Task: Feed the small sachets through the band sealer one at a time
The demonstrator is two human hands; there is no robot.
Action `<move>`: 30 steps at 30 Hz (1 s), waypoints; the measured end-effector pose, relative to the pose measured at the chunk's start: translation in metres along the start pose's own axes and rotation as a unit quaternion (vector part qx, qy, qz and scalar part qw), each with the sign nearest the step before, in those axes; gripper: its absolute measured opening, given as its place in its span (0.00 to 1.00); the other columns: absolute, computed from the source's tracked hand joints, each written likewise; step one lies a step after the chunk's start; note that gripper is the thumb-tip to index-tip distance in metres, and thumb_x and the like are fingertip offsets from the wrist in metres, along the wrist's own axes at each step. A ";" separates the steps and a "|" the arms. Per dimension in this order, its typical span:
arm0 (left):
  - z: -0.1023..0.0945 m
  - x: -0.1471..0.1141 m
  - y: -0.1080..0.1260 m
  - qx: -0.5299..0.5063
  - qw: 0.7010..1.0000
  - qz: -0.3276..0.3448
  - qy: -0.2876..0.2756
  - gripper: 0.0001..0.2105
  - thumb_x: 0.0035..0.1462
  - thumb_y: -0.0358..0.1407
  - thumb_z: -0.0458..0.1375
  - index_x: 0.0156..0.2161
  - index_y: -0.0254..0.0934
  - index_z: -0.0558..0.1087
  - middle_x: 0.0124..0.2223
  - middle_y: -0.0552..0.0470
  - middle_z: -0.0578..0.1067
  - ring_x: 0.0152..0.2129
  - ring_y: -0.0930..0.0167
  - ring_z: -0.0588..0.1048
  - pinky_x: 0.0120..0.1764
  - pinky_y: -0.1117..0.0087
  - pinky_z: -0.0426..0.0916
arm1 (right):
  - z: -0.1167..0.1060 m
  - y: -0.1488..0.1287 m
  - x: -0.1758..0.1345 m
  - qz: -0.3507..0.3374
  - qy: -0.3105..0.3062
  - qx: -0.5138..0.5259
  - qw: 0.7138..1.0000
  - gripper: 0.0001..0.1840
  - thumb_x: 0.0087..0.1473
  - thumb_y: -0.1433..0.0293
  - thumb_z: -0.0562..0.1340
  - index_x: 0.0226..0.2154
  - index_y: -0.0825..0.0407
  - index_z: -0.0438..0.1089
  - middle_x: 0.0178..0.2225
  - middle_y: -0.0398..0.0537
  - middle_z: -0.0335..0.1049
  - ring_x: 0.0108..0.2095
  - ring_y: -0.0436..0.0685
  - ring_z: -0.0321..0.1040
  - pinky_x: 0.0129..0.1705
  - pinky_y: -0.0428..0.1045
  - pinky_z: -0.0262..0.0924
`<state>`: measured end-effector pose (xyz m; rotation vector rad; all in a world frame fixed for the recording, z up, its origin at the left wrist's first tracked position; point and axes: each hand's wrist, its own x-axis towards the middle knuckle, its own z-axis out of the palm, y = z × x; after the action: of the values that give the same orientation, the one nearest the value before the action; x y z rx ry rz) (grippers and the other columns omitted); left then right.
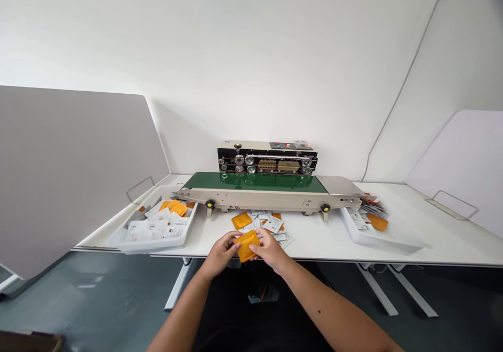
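An orange sachet (247, 245) is held up between both hands at the table's front edge. My left hand (222, 253) pinches its left side, and my right hand (271, 248) grips its right side with the thumb on its face. Just beyond the hands lies a loose pile of white printed sachets (274, 223) on the table, with a few orange ones mixed in. One orange packet (241, 220) rests at the left of that pile, flat on the tabletop.
A band sealing machine (267, 161) with a green conveyor belt (255, 182) stands behind the pile. At the left is a white bin (151, 243) of white and orange sachets; another bin (387, 241) with sachets sits at the right. Grey panels (74, 174) flank the table (424, 200).
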<state>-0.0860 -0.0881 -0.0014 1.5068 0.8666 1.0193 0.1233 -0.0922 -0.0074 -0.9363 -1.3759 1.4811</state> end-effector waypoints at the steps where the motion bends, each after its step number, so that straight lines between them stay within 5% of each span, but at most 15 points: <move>1: 0.001 0.001 -0.002 0.006 1.000 -0.003 0.013 0.22 0.59 0.50 0.61 0.51 0.36 0.68 0.35 0.52 0.74 0.32 0.69 0.73 0.37 0.69 0.68 | 0.000 -0.001 0.000 0.004 -0.020 -0.012 1.000 0.24 0.48 0.58 0.70 0.44 0.49 0.64 0.33 0.43 0.74 0.28 0.53 0.72 0.30 0.47 0.64; 5: 0.005 0.003 -0.005 0.043 0.997 -0.003 0.057 0.19 0.59 0.51 0.60 0.46 0.37 0.69 0.26 0.59 0.67 0.22 0.74 0.66 0.28 0.75 0.60 | -0.003 -0.004 0.003 0.039 -0.058 -0.047 0.996 0.20 0.50 0.56 0.69 0.40 0.51 0.72 0.33 0.44 0.73 0.30 0.52 0.70 0.31 0.46 0.63; 10: 0.005 0.001 -0.004 0.077 0.997 -0.016 0.028 0.18 0.59 0.51 0.60 0.40 0.36 0.70 0.27 0.58 0.68 0.22 0.74 0.65 0.27 0.75 0.58 | -0.004 -0.005 0.009 0.070 -0.101 -0.096 0.988 0.19 0.50 0.54 0.69 0.34 0.53 0.75 0.27 0.43 0.71 0.23 0.48 0.62 0.24 0.43 0.55; 19: 0.003 -0.002 0.007 0.096 0.995 0.007 0.010 0.25 0.58 0.49 0.61 0.55 0.36 0.70 0.34 0.52 0.74 0.31 0.69 0.72 0.33 0.72 0.66 | -0.005 -0.003 0.008 0.061 -0.065 -0.045 0.995 0.17 0.50 0.57 0.68 0.34 0.52 0.69 0.25 0.40 0.70 0.19 0.46 0.59 0.20 0.42 0.51; 30: 0.001 -0.002 0.015 0.084 0.996 -0.010 -0.036 0.19 0.57 0.49 0.61 0.43 0.35 0.71 0.27 0.56 0.71 0.24 0.73 0.67 0.28 0.74 0.60 | -0.007 -0.004 0.007 0.077 -0.081 -0.016 0.994 0.18 0.46 0.58 0.71 0.33 0.53 0.71 0.25 0.40 0.69 0.25 0.49 0.64 0.27 0.43 0.55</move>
<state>-0.0862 -0.0929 0.0132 1.6631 0.9321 0.8891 0.1278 -0.0836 -0.0039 -0.9795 -1.4734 1.6868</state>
